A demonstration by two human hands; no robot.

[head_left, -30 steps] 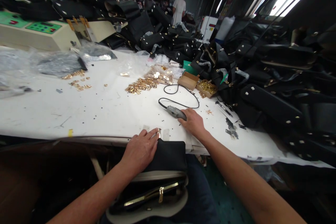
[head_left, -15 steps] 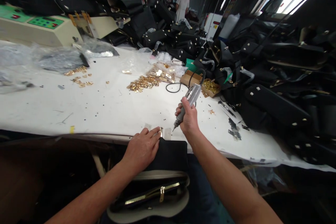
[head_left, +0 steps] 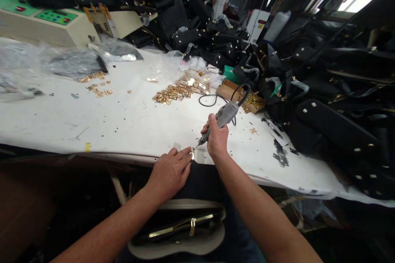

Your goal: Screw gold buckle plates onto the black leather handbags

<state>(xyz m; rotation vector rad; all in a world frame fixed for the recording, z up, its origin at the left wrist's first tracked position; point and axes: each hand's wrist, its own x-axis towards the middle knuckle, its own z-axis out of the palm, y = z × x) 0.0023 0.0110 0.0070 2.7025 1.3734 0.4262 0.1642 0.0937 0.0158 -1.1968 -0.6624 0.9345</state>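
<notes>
My right hand (head_left: 218,137) is wrapped round a grey electric screwdriver (head_left: 228,114), which slants down to the left with its cord rising behind. The bit's tip meets, or nearly meets, a small gold metal fitting (head_left: 193,154) at the table's front edge. My left hand (head_left: 170,171) holds this fitting down with its fingertips, palm over the black flap (head_left: 200,178) of a handbag. Below, in my lap, the handbag (head_left: 208,241) gapes, showing a pale lining edge and a gold zipper (head_left: 193,227). Any screw under the bit is too small to make out.
Gold fittings (head_left: 173,93) lie heaped on the white table (head_left: 101,127). A cardboard box (head_left: 228,89) of small gold parts stands behind the screwdriver. Black handbags (head_left: 333,123) pile up right and behind. A cream machine (head_left: 70,28) stands back left; a person (head_left: 220,0) is far off.
My right hand has brought the screwdriver left and its tip onto or close to the gold fitting. My left hand keeps its place on the fitting. The view has shifted slightly.
</notes>
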